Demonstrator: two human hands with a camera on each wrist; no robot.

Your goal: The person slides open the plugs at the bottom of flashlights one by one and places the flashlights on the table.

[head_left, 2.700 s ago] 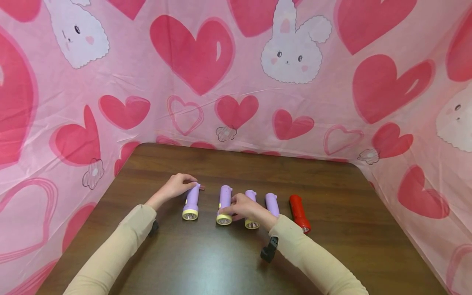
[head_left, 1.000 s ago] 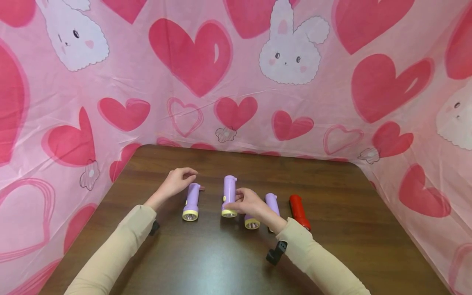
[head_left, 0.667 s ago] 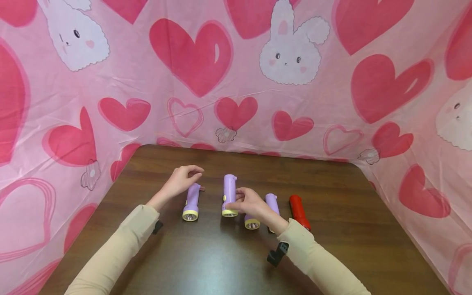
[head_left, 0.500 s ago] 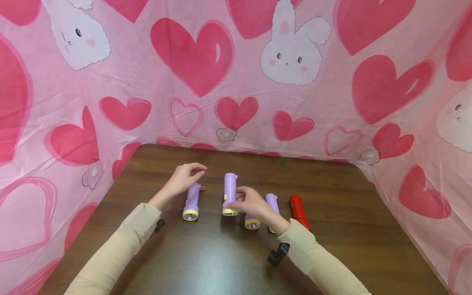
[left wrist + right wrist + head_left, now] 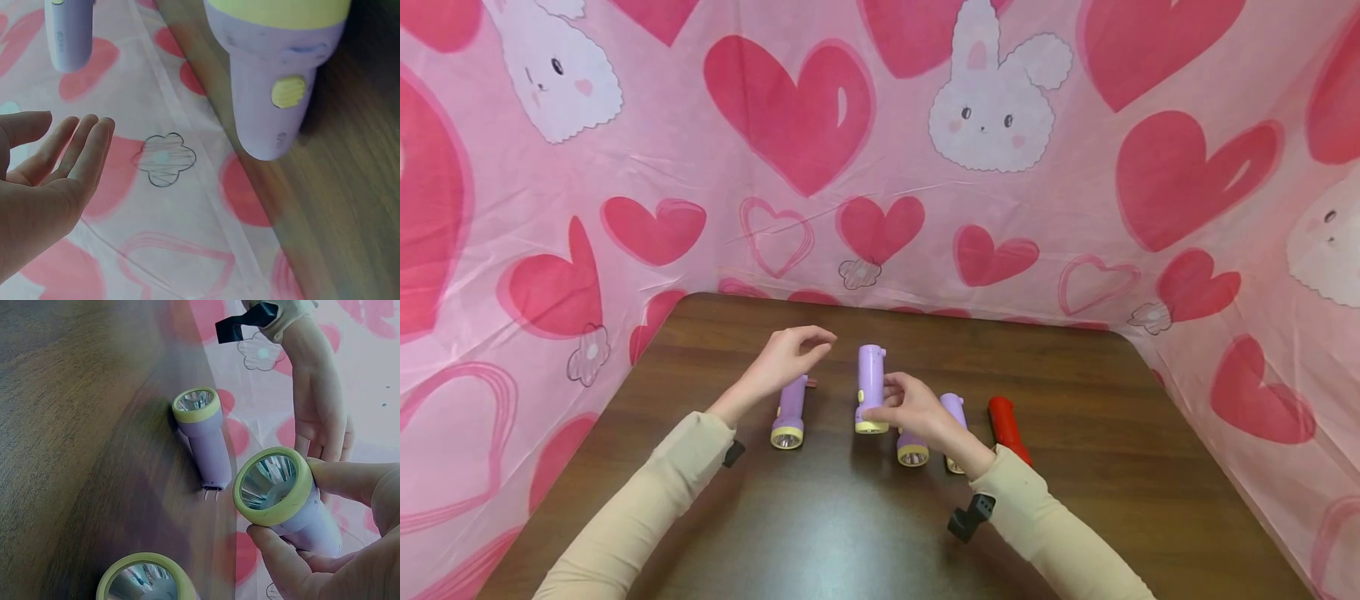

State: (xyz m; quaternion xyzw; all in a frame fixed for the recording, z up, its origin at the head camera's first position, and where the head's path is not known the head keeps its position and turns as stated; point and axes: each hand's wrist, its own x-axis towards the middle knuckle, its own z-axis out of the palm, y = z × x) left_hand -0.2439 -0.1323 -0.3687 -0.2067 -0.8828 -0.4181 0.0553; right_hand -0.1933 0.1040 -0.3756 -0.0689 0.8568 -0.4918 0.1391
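In the head view my right hand pinches a lilac flashlight near its yellow head, thumb on one side and fingers on the other. It is raised over the table, tail pointing away and lens toward me. My left hand is raised left of that flashlight, fingers loosely bent and holding nothing. Below the left hand lies another lilac flashlight, its tail partly covered by the hand. The right wrist view shows two thin metal plug prongs sticking out at that one's tail.
To the right on the brown wooden table lie a lilac flashlight partly behind my right hand, another lilac flashlight and a red flashlight. Heart-and-bunny cloth hangs around the table's back and sides.
My right hand has picked its flashlight up from the table and moved it slightly away from me. My left hand has left the leftmost flashlight's tail and moved right and upward toward the raised one.
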